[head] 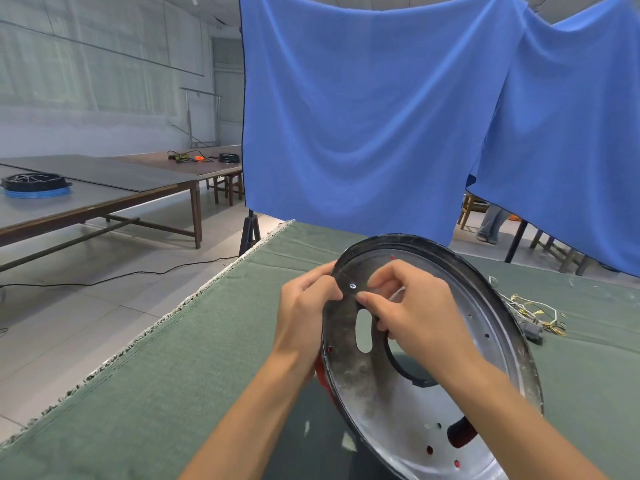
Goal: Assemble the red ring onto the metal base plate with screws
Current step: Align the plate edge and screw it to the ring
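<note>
While the green-covered table (194, 358) lay under it, the metal base plate (381, 393) was held tilted above the cloth, with the red ring (323, 375) showing behind its lower edge and through holes. The left hand (304, 317) gripped the plate's rim, a sensible hold, since the plate looked stiff and rather heavy. The right hand (412, 310) pinched near a small screw (352, 286); whether it held anything I cannot tell.

the red ring (320, 374) is mostly hidden behind the tilted metal base plate (374, 393), glimpsed only at its edge and through holes; the plate's lower rim runs off the bottom edge; the screw (352, 286) is too small to tell
</note>
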`<state>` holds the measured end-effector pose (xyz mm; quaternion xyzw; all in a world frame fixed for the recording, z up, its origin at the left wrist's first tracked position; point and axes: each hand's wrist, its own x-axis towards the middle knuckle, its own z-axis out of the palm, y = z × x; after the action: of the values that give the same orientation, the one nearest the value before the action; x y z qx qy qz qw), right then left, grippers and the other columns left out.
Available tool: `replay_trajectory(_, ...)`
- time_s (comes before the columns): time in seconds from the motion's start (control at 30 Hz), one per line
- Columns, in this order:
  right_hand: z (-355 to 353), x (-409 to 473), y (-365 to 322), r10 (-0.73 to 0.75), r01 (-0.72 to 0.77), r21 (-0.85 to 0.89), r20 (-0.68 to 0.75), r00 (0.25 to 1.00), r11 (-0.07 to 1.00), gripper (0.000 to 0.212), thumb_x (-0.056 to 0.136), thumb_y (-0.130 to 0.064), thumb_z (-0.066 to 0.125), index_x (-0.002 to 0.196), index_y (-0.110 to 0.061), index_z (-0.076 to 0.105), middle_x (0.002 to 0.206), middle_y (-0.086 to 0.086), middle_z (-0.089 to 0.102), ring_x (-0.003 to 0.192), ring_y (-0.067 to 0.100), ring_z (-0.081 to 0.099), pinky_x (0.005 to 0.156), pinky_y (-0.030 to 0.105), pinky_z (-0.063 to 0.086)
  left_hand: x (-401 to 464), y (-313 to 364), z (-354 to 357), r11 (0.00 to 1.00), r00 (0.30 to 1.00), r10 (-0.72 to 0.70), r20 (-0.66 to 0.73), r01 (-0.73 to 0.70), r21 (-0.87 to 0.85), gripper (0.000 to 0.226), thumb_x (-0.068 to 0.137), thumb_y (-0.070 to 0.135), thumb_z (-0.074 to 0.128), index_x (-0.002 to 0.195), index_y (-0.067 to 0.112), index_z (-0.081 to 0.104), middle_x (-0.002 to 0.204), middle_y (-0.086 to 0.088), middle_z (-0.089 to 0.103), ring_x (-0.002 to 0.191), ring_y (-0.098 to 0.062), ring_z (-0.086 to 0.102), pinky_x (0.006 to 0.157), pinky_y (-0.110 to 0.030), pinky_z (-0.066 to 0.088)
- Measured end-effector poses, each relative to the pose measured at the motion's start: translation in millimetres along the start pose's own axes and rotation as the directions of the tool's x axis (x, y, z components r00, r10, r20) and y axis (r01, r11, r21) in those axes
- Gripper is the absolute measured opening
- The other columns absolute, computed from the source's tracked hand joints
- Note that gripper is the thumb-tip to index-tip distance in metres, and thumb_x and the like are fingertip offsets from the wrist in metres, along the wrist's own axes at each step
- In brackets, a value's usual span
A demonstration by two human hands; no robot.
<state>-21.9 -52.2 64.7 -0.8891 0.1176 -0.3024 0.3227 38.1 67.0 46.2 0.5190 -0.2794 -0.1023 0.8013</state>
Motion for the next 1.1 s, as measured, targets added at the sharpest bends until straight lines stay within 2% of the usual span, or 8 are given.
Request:
replay_trajectory(0.23, 14.8, -5.6, 15.0, -0.113, 0.113, -0.034, -0.015, 0.993, 0.993, 0.017, 0.080, -0.019, 0.073, 0.074, -0.028, 0.061, 0.064, -0.010, 0.060, 0.063, 0.009, 0.055, 0.060, 0.027, 0.045, 4.9, -7.4, -1.8, 0.989, 0.973, -0.150, -0.177, 0.149, -0.015, 0.029, 0.056, 0.013, 0.049, 0.069, -0.012, 0.041, 0.078, -0.013, 0.034, 0.074, -0.029, 0.025, 0.061, -0.037, 0.019)
replay_trajectory(0.4, 21.2, -4.3, 25.2, -0.062, 0.062, -0.003, 0.009, 0.998, 0.998, 0.011, 0.083, -0.024, 0.069, 0.078, -0.029, 0.061, 0.064, -0.010, 0.060, 0.061, 0.004, 0.054, 0.062, 0.025, 0.045, 7.4, -13.7, -4.3, 0.963, 0.945, -0.268, -0.189, 0.254, -0.093, 0.021, 0.064, 0.014, 0.055, 0.084, 0.007, 0.052, 0.084, -0.013, 0.038, 0.077, -0.028, 0.031, 0.064, -0.038, 0.027)
replay_trajectory(0.5, 21.7, 0.2, 27.0, -0.055, 0.060, -0.068, 0.064, 0.996, 0.996, 0.007, 0.086, -0.028, 0.066, 0.084, -0.032, 0.061, 0.068, -0.012, 0.062, 0.066, 0.006, 0.057, 0.066, 0.029, 0.046, 8.0, -18.8, -5.9, 0.948, 0.929, -0.315, -0.192, 0.296, -0.119, 0.006, 0.074, 0.009, 0.053, 0.071, 0.008, 0.049, 0.069, -0.010, 0.038, 0.062, -0.022, 0.036, 0.056, -0.032, 0.030)
replay_trajectory(0.73, 24.4, 14.3, 15.9, -0.107, 0.126, -0.281, 0.081, 0.991, 0.951, 0.006, 0.087, -0.037, 0.063, 0.089, -0.032, 0.066, 0.077, -0.014, 0.060, 0.076, 0.008, 0.052, 0.065, 0.028, 0.041, 7.5, -22.7, -0.9, 0.954, 0.939, -0.292, -0.184, 0.270, -0.134, 0.015, 0.075, 0.017, 0.058, 0.082, 0.004, 0.055, 0.081, -0.015, 0.042, 0.077, -0.027, 0.039, 0.066, -0.036, 0.035)
replay_trajectory(0.83, 21.7, 18.8, 18.8, -0.078, 0.099, -0.245, 0.095, 0.992, 0.964, 0.005, 0.085, -0.033, 0.066, 0.082, -0.030, 0.067, 0.077, -0.014, 0.064, 0.075, 0.008, 0.056, 0.070, 0.030, 0.047, 8.2, -24.1, -1.3, 0.952, 0.943, -0.296, -0.153, 0.277, -0.133, 0.034, 0.086, 0.018, 0.054, 0.097, -0.013, 0.062, 0.090, -0.021, 0.057, 0.083, -0.030, 0.053, 0.076, -0.040, 0.042)
replay_trajectory(0.9, 19.7, 21.0, 20.4, -0.058, 0.083, -0.223, 0.115, 0.992, 0.971, 0.009, 0.084, -0.032, 0.068, 0.075, -0.032, 0.065, 0.074, -0.015, 0.065, 0.070, 0.006, 0.056, 0.070, 0.031, 0.048, 8.8, -25.0, -3.1, 0.953, 0.946, -0.291, -0.144, 0.272, -0.136, 0.035, 0.089, 0.020, 0.050, 0.095, -0.011, 0.065, 0.082, -0.017, 0.064, 0.072, -0.024, 0.060, 0.067, -0.031, 0.048)
replay_trajectory(1.0, 18.9, 21.6, 22.0, -0.069, 0.088, -0.216, 0.095, 0.993, 0.972, 0.015, 0.082, -0.031, 0.070, 0.070, -0.035, 0.061, 0.071, -0.018, 0.063, 0.064, -0.002, 0.053, 0.066, 0.028, 0.046, 9.8, -26.9, -6.2, 0.946, 0.946, -0.304, -0.115, 0.286, -0.151, 0.039, 0.089, 0.017, 0.042, 0.062, 0.009, 0.068, 0.055, 0.001, 0.060, 0.043, -0.010, 0.052, 0.041, -0.018, 0.039)
replay_trajectory(1.1, 17.7, 19.3, 22.5, -0.103, 0.114, -0.217, 0.059, 0.993, 0.970, 0.011, 0.081, -0.027, 0.070, 0.074, -0.033, 0.065, 0.073, -0.018, 0.062, 0.065, -0.002, 0.052, 0.063, 0.026, 0.044, 10.3, -27.8, -5.4, 0.946, 0.946, -0.312, -0.092, 0.300, -0.120, 0.045, 0.087, 0.011, 0.039, 0.056, 0.016, 0.072, 0.052, 0.002, 0.061, 0.042, -0.008, 0.052, 0.041, -0.017, 0.039)
